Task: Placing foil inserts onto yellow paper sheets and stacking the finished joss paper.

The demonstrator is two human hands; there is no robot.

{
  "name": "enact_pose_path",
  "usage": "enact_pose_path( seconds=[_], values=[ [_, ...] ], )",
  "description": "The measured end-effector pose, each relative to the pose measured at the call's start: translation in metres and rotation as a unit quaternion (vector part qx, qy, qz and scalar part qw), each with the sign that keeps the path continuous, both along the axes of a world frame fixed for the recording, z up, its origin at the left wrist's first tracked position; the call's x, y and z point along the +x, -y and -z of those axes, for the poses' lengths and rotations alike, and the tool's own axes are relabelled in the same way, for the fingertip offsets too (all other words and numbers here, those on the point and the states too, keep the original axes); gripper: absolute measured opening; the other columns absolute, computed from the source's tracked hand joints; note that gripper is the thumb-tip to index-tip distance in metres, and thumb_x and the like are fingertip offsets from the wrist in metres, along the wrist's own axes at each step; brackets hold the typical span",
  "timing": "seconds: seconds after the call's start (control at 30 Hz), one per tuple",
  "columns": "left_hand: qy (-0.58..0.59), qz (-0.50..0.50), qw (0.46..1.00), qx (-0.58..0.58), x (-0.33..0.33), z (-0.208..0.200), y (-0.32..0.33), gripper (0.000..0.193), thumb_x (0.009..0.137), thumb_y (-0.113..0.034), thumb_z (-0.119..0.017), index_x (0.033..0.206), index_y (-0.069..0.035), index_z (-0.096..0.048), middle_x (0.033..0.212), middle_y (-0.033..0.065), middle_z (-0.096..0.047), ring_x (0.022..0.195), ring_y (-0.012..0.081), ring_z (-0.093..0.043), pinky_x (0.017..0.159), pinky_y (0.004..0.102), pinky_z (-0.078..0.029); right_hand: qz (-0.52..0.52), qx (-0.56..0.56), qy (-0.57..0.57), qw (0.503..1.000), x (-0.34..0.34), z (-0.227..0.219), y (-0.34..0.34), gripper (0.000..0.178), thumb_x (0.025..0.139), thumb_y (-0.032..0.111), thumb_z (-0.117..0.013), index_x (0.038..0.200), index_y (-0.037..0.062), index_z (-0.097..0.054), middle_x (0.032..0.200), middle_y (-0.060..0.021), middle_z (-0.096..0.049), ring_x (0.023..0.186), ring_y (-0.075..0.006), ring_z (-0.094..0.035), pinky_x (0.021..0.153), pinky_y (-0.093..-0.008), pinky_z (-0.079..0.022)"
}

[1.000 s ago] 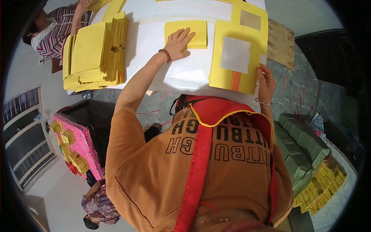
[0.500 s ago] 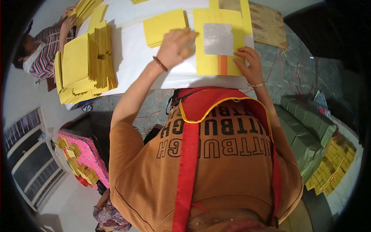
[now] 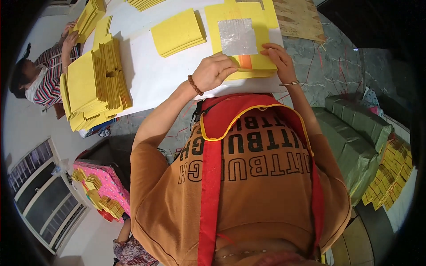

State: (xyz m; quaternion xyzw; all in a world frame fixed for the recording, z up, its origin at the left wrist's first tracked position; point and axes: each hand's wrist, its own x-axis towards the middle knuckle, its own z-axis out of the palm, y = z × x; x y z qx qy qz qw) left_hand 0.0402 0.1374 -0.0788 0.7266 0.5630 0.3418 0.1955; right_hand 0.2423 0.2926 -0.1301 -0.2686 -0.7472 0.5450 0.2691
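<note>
A large yellow paper sheet [image 3: 214,23] with a silver patch [image 3: 237,37] and an orange stripe lies at the table's near right corner. Its near edge is turned up into a narrow fold. My left hand [image 3: 214,73] is closed on that folded edge, the fingers curled over it left of the stripe. At the sheet's right edge, my right hand [image 3: 280,62] grips the paper between thumb and bent fingers. Just left of the sheet lies a small pile of folded yellow paper [image 3: 178,33].
Tall stacks of folded yellow paper [image 3: 84,84] stand at the table's left edge. Beyond them a co-worker [image 3: 49,73] in a striped top handles more yellow paper. A wooden board [image 3: 299,20] lies past the right edge. Green wrapped bundles [image 3: 346,146] stand at my right.
My left hand has come from the sheet's left edge down to its near edge, which is now folded up. My right hand stays at the right edge. The whole view has shifted slightly.
</note>
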Motion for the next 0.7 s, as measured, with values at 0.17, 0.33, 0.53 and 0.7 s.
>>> enact_pose_path(
  seconds=[0.17, 0.33, 0.53, 0.7],
  values=[
    [0.04, -0.041, 0.992, -0.109, 0.0, -0.008, -0.003, 0.014, 0.082, -0.014, -0.058, 0.086, -0.002, -0.063, 0.074, 0.0122, -0.06, 0.068, 0.0269, -0.057, 0.061, 0.0341, -0.046, 0.007, -0.013, -0.013, 1.0, -0.001, 0.004, 0.0, 0.029, 0.091, 0.024, -0.049, 0.093, 0.0017, -0.068, 0.107, -0.0073, -0.061, 0.103, -0.0183, -0.053, 0.09, -0.0282, -0.04],
    [0.108, -0.083, 0.974, -0.182, 0.0, -0.007, -0.006, 0.014, 0.077, -0.014, -0.06, 0.083, -0.002, -0.065, 0.068, 0.0107, -0.061, 0.06, 0.0202, -0.057, 0.056, 0.0303, -0.046, 0.02, -0.005, -0.01, 1.0, -0.003, 0.001, 0.002, 0.03, 0.091, 0.024, -0.048, 0.091, 0.0011, -0.068, 0.105, -0.0075, -0.062, 0.103, -0.018, -0.053, 0.09, -0.0283, -0.04],
    [0.177, -0.094, 0.95, -0.24, -0.004, -0.006, -0.011, 0.013, 0.078, -0.012, -0.06, 0.081, -0.001, -0.066, 0.066, 0.0046, -0.06, 0.058, 0.0086, -0.053, 0.055, 0.0243, -0.043, 0.019, -0.03, -0.02, 0.999, -0.003, 0.004, 0.001, 0.032, 0.092, 0.023, -0.044, 0.091, 0.0002, -0.067, 0.106, -0.0076, -0.061, 0.104, -0.0186, -0.053, 0.091, -0.029, -0.039],
    [0.207, -0.096, 0.938, -0.262, -0.006, -0.008, -0.012, 0.013, 0.08, -0.012, -0.059, 0.081, 0.0, -0.065, 0.065, 0.0003, -0.058, 0.059, 0.005, -0.049, 0.054, 0.0219, -0.04, -0.033, 0.007, -0.052, 0.998, 0.004, 0.011, -0.006, 0.041, 0.094, 0.028, -0.035, 0.096, 0.0012, -0.066, 0.112, -0.0096, -0.058, 0.109, -0.0212, -0.05, 0.096, -0.032, -0.034]
  ],
)
